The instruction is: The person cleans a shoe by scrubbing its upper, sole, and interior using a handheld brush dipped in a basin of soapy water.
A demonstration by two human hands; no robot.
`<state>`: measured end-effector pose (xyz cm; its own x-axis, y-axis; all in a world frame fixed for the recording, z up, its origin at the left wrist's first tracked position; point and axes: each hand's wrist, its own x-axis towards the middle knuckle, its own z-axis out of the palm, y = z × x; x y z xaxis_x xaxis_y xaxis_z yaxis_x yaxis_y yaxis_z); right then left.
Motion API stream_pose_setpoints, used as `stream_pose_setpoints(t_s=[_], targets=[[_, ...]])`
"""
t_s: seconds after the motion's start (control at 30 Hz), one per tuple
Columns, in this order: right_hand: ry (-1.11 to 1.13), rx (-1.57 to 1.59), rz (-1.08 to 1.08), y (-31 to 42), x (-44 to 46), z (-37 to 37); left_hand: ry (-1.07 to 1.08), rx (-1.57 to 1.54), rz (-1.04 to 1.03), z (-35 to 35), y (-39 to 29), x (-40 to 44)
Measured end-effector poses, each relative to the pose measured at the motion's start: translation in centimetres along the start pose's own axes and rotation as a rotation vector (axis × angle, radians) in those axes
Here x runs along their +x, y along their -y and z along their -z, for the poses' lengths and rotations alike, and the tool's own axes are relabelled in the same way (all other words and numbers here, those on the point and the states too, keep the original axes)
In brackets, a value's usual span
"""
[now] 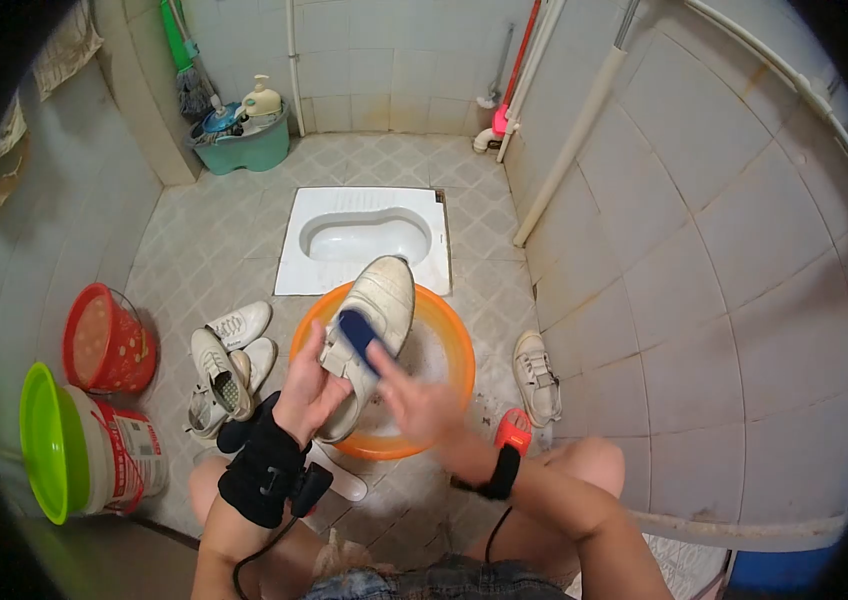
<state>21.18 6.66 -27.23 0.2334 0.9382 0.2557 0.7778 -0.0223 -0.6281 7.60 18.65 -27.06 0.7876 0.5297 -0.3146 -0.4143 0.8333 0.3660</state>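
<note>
My left hand [310, 392] grips a white shoe [384, 290] by its heel end, tilted with the toe pointing away from me. My right hand [419, 400], smeared by motion, holds a dark blue brush [357, 338] against the shoe's upper. The bristles are hidden under the brush's back. Below the shoe stands an orange basin [462, 345] with cloudy, sudsy water in it. Black straps with a cable sit on my left wrist, and a black band circles my right one.
Several white shoes [240, 325] lie on the tiled floor at left; another beige shoe [537, 380] is at right, near a red slipper [513, 430]. A red bucket [114, 338], white bucket and green basin [52, 445] line the left wall. Ahead is a squat toilet [294, 235].
</note>
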Motion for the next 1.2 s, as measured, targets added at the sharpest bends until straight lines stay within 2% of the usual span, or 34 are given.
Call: stream_pose_setpoints(t_s=[0.07,0.1,0.13,0.2,0.27,0.33,0.37,0.5,0.6,0.73,0.8,0.87,0.93,1.0,1.03,1.07,1.13,1.2], targets=[[0.105,-0.01,0.178,1.2,-1.4,0.2,0.0,0.016,-0.015,-0.3,0.0,-0.1],[0.152,-0.101,0.042,-0.5,-1.1,-0.9,-0.11,0.085,-0.041,-0.8,0.3,-0.5],[0.151,-0.1,0.032,-1.3,0.0,-0.6,-0.067,0.053,-0.008,-0.9,0.5,-0.5],[-0.112,-0.034,-0.063,-2.7,2.9,0.6,-0.034,-0.007,0.006,-1.0,0.5,-0.2],[-0.109,-0.045,-0.054,-1.4,2.0,0.6,-0.044,0.045,-0.002,-0.4,0.5,-0.1],[0.181,-0.047,0.061,1.2,-1.0,0.5,-0.068,0.086,-0.01,0.1,0.5,-0.3],[0.029,0.148,0.217,1.5,-2.2,-0.3,-0.041,0.088,-0.004,0.2,0.3,-0.3],[-0.035,-0.071,0.049,-2.2,1.9,0.8,-0.033,0.108,-0.044,-0.8,0.4,0.1],[-0.05,0.044,-0.035,-1.7,1.1,-0.2,-0.055,0.136,-0.052,-0.3,0.3,-0.1],[0.122,-0.07,0.077,-1.4,-1.0,-1.1,-0.117,0.191,-0.05,-0.7,0.6,-0.5],[0.051,-0.04,0.054,-3.7,1.9,-0.4,-0.047,0.141,-0.051,-0.8,0.9,-0.3],[-0.078,-0.132,-0.073,-4.0,2.8,0.1,-0.094,0.242,0.014,-1.4,0.6,-0.8],[-0.009,-0.049,-0.093,-1.8,0.5,-0.8,-0.16,0.251,0.017,-1.9,0.4,-1.3],[0.134,0.004,0.043,0.8,-1.8,-0.2,-0.16,0.165,-0.011,-0.2,0.2,-0.9],[0.114,-0.045,0.184,0.4,-2.0,-0.2,-0.053,0.107,-0.031,0.3,0.2,-0.4],[0.113,-0.048,0.182,-0.5,-1.3,-0.1,-0.05,0.106,-0.029,0.6,0.2,-0.3],[-0.109,-0.144,0.086,-2.9,1.5,0.0,-0.044,0.099,-0.044,-0.1,0.0,-0.3],[-0.161,-0.026,0.032,-2.8,1.9,-0.5,-0.037,0.079,-0.051,-0.4,-0.1,-0.5]])
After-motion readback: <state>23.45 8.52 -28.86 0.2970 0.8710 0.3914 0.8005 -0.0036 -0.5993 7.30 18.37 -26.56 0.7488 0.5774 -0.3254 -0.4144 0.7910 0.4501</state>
